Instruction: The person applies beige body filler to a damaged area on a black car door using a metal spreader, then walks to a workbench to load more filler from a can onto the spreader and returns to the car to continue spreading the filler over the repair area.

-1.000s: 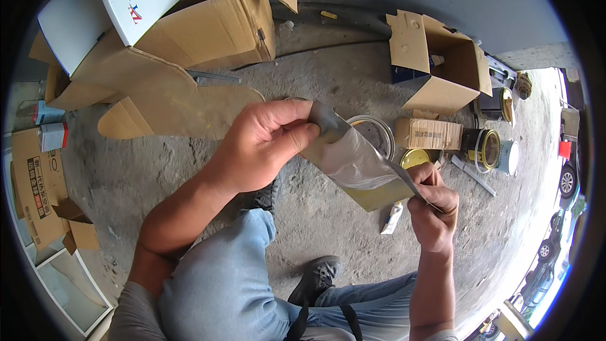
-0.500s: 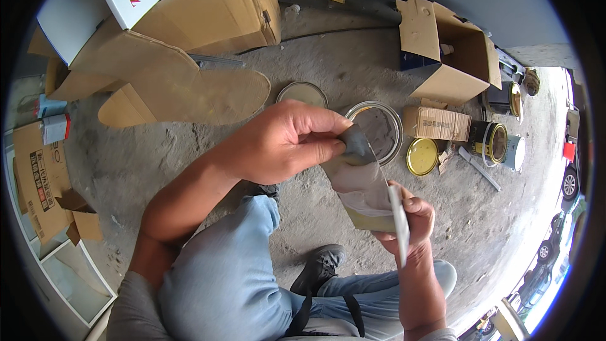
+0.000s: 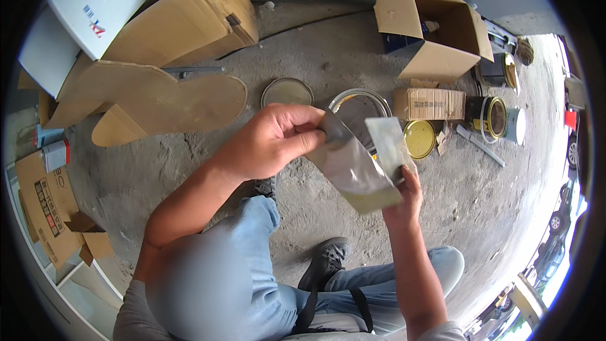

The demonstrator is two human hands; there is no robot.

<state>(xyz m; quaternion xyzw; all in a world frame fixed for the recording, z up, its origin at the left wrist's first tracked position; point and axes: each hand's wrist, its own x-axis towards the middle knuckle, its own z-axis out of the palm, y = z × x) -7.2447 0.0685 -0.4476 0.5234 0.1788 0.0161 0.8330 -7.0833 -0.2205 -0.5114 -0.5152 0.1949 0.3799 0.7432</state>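
Observation:
My left hand (image 3: pixel 271 142) pinches the dark upper end of a flat rectangular piece (image 3: pixel 350 177) smeared with a glossy, pale grey paste, its lower end yellowish. My right hand (image 3: pixel 404 196) is closed on a pale thin rectangular spreader (image 3: pixel 385 139), raised at the piece's right side, touching or very near it. Just beyond them on the concrete lie an open round tin (image 3: pixel 357 95), a greyish round lid (image 3: pixel 287 91) and a yellow lid (image 3: pixel 419 139), partly behind the spreader.
Cardboard boxes (image 3: pixel 189 25) and flat cardboard (image 3: pixel 170 101) lie at upper left, an open box (image 3: pixel 435 31) at upper right. Paint cans (image 3: pixel 489 117), a small carton (image 3: pixel 428 104) and a strip (image 3: pixel 480 145) sit at right. A folded carton (image 3: pixel 47 208) is at left, parked cars (image 3: pixel 555 221) at far right.
The spreader in my right hand has swung up, its free end now pointing away from me instead of toward me. My right hand has risen since half a second ago.

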